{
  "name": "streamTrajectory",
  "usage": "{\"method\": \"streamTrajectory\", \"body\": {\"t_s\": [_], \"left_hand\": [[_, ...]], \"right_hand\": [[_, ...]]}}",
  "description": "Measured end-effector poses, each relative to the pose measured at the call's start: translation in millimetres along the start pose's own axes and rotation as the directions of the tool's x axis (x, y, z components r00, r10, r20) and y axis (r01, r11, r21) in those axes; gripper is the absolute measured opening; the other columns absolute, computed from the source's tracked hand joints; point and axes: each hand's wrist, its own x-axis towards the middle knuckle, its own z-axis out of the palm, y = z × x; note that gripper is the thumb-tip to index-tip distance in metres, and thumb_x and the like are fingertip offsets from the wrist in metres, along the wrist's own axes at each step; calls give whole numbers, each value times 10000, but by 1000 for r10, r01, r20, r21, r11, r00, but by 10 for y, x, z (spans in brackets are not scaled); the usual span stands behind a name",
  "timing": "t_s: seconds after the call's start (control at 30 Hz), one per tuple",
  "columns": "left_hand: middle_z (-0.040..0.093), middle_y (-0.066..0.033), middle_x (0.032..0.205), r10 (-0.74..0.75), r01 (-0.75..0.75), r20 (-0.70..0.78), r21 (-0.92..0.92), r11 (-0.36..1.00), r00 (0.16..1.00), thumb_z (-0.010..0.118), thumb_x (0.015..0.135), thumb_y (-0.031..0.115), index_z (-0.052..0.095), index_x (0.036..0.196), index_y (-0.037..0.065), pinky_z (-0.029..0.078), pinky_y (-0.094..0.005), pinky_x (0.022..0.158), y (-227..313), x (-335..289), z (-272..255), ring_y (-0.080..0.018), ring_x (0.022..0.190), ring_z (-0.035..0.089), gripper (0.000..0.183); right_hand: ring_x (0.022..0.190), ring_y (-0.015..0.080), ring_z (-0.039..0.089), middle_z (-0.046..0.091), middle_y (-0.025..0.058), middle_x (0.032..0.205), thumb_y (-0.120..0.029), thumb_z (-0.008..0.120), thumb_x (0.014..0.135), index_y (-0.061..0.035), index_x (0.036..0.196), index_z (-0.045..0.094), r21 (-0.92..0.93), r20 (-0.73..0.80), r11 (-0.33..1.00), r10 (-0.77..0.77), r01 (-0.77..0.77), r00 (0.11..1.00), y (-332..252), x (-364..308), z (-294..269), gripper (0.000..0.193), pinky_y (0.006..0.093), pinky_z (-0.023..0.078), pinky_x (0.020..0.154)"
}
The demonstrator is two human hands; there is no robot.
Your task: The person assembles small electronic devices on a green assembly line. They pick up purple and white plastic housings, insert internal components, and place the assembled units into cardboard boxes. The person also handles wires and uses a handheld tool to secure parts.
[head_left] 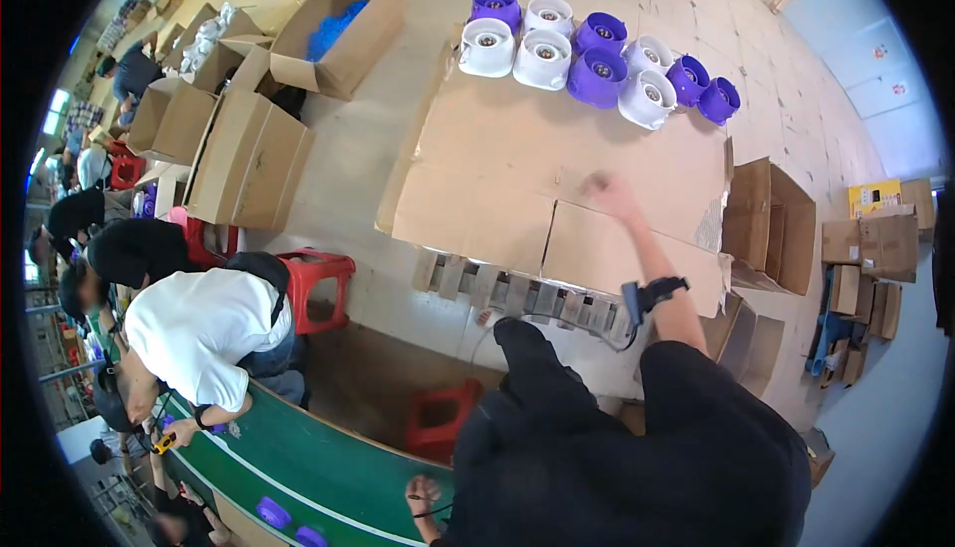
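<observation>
My right hand reaches out over a flat cardboard sheet laid on a wooden pallet. Its fingers are curled and I see nothing in it; it is blurred. A black strapped device sits on that forearm. Beyond the hand, at the sheet's far edge, stand several round purple and white plastic units in a cluster. My left hand is low by my body at the edge of the green conveyor belt, fingers closed, with a thin dark cord beside it.
Open cardboard boxes stand at the left, one holding blue items; more boxes are at the right. Two red stools stand near the belt. A person in a white shirt bends over the belt, with others behind.
</observation>
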Motion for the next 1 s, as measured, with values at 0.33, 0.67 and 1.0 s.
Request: {"method": "streamTrajectory", "body": {"t_s": [0.33,0.67,1.0], "left_hand": [[612,-84,843,-41,41,-9,32,999,999,595,894,282,541,1116,74,510,-325,524,-101,-304,43,-209,666,617,308],[604,-74,815,-260,253,-205,-59,966,944,561,898,240,571,1097,53,498,-294,514,-1111,-1400,-245,-169,622,585,273],[608,-58,790,-268,254,-223,-92,963,937,550,900,212,585,1096,50,501,-277,523,-1583,-1776,38,-157,642,599,257]], "right_hand": [[1041,384,571,609,230,1098,-144,586,699,-37,1134,580,-551,-329,787,100,-277,939,759,1530,-1513,447,442,449,909],[1133,340,557,584,197,1208,-306,662,621,-70,1283,513,-727,-192,609,263,-317,946,970,2024,-1368,718,476,428,952],[1029,359,612,644,230,1060,-332,765,592,33,1103,616,-730,-56,671,129,-128,990,1017,1907,-1227,646,407,489,872]]}}
